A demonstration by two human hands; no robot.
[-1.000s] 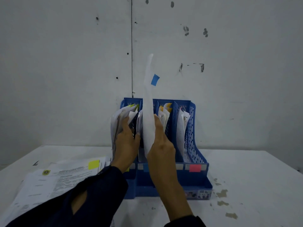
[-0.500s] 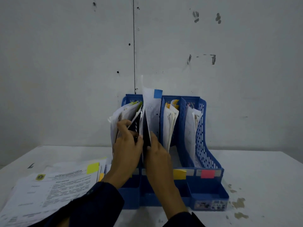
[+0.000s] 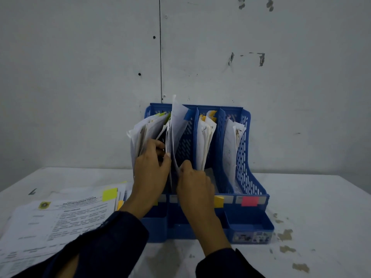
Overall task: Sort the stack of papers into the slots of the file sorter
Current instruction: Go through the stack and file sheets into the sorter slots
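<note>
Beside the file sorter — stack of papers, left sleeve overlapping.

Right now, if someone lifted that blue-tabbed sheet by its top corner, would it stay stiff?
Probably not. The blue-tabbed sheet looks thin and already bows in its slot, so it would likely flop. It seems light, and may crease easily.

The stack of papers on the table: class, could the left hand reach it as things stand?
Probably yes. The stack of papers lies uncovered just beside the left forearm, but the left hand is busy holding back sheets in the file sorter and must let go first.
</note>
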